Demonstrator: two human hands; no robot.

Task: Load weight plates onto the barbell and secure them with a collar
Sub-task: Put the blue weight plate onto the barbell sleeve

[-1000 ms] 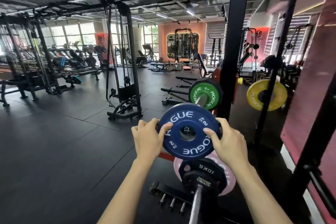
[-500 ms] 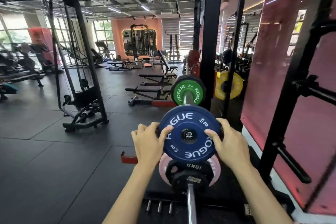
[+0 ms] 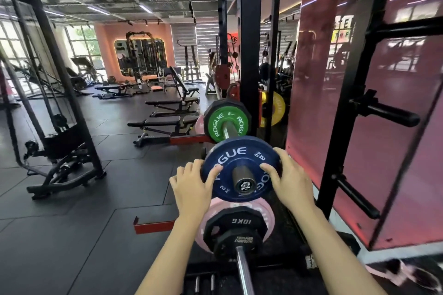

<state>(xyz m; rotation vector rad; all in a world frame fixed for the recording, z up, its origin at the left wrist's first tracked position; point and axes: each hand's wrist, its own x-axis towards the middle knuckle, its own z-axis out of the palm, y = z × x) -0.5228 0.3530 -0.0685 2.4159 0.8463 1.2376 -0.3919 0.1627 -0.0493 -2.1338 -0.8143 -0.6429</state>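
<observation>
A blue ROGUE 2 kg plate [image 3: 236, 153] stands upright between my hands, my left hand [image 3: 191, 189] on its left rim and my right hand [image 3: 291, 184] on its right rim. The barbell sleeve end [image 3: 244, 182] pokes through the plate's centre hole toward me. Farther along the same sleeve sits a green ROGUE plate [image 3: 217, 124] against a black plate. Below my hands, a second bar [image 3: 243, 270] carries a black 10 kg plate [image 3: 236, 230] in front of a pink plate [image 3: 239, 207]. No collar is visible.
A black rack upright [image 3: 248, 55] rises just behind the green plate. Storage pegs [image 3: 393, 115] jut from the rack frame at right, before a red wall. A yellow plate [image 3: 275, 108], benches [image 3: 167, 112] and a cable machine [image 3: 60, 127] stand on the black rubber floor.
The blue plate has gone onto the sleeve: the sleeve end now shows through its hole. Both hands kept their grip. The view has swung right and closer.
</observation>
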